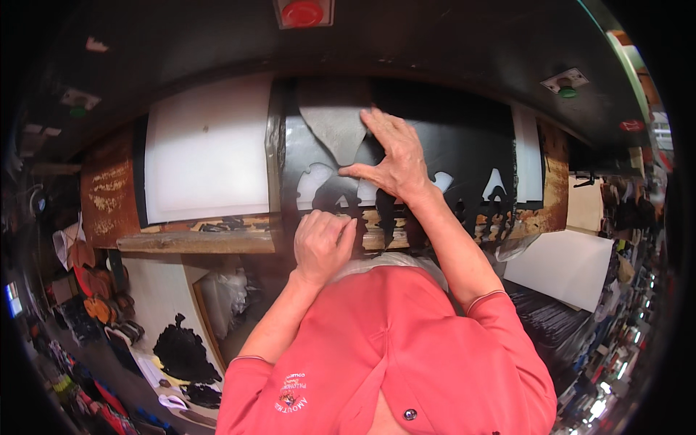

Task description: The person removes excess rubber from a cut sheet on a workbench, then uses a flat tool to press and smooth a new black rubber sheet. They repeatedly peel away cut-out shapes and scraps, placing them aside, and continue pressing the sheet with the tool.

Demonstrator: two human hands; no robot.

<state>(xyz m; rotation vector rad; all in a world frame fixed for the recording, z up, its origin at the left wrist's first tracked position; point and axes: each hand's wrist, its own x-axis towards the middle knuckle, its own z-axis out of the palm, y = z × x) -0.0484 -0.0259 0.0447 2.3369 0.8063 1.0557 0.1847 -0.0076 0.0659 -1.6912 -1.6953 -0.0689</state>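
A black sheet (446,130), shiny like leather or vinyl, lies across the work surface, with ragged cut-outs along its near edge. On it rests a flat grey piece (332,127), wide at the far end and tapering toward me; its far end lies in the shadow of the dark machine overhead. Spread over the sheet, my right hand (395,156) has its fingertips beside the grey piece and its thumb by the narrow tip. My left hand (322,245) is closed at the sheet's near edge, fingers curled under; whatever they may hold is hidden.
A white board (209,156) lies left of the black sheet. The dark machine beam (435,43) spans overhead, with a red button (301,13) and green buttons (567,91). A worn wooden ledge (196,242) runs along the front. Black scraps (185,351) lie at lower left, a white panel (562,268) at right.
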